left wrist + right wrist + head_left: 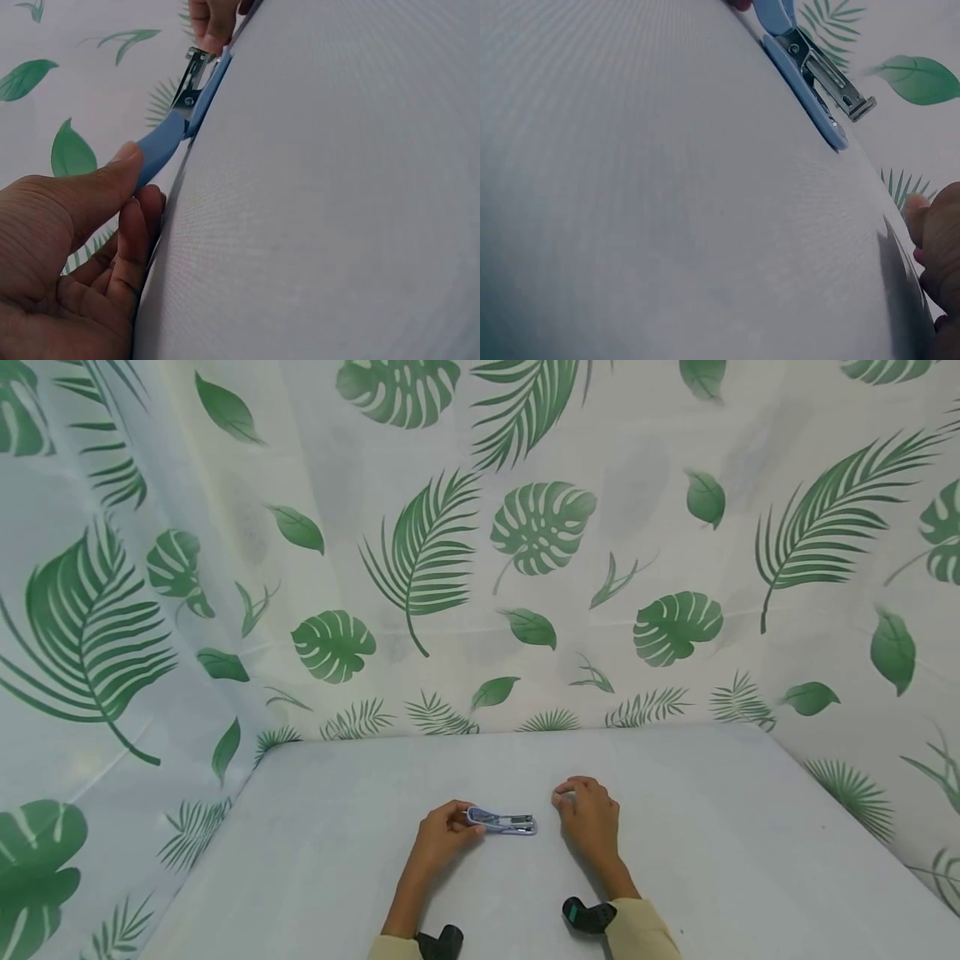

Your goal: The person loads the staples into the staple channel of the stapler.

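A small blue stapler (517, 830) lies low over the white table, its metal staple channel exposed. My left hand (441, 842) holds its left end, and in the left wrist view the thumb (112, 176) presses on the blue cover. The metal end points right, toward my right hand (592, 822). That hand is apart from the stapler, low at the table, with its fingers bent and thumb near the index finger. I cannot tell whether something small sits between those fingertips. In the right wrist view, the metal channel (836, 79) stands tilted away from the blue base (802, 94).
The white tabletop (315, 843) spreads around both hands. Behind it and at the sides hangs a white cloth (465, 677) printed with green leaves. Black devices (588, 916) are worn at both wrists, by the light sleeves (641, 931).
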{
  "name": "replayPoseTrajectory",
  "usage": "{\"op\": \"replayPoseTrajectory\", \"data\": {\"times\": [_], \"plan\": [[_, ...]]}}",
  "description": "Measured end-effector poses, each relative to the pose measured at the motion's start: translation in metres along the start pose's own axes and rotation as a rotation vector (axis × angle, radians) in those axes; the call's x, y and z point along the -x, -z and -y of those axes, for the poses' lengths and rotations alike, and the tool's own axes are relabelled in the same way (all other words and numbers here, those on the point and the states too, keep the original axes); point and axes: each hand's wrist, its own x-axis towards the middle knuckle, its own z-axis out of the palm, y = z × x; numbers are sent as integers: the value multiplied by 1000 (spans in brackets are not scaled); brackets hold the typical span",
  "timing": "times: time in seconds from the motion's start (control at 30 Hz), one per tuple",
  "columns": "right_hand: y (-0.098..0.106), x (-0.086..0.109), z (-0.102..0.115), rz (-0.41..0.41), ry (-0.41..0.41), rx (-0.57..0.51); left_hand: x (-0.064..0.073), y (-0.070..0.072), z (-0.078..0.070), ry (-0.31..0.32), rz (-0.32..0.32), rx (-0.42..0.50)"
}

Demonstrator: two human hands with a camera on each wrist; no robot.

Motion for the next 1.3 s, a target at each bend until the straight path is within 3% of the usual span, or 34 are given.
{"op": "replayPoseTrajectory", "data": {"times": [0.2, 0.37, 0.57, 0.77, 0.97, 1.3], "plan": [[3, 6, 3, -44, 51, -180, -1, 1, -1, -2, 3, 3], [4, 12, 8, 4, 96, -356, 0, 1, -1, 4, 2, 5], [-1, 19, 18, 83, 129, -439, 0, 0, 0, 12, 1, 3], [-3, 23, 25, 87, 223, -441, 0, -1, 1, -3, -1, -5], [-3, 25, 28, 96, 267, -377, 0, 0, 2, -6, 1, -2], [-9, 25, 25, 14, 406, -240, 1, 0, 2, -25, 5, 4]]}}
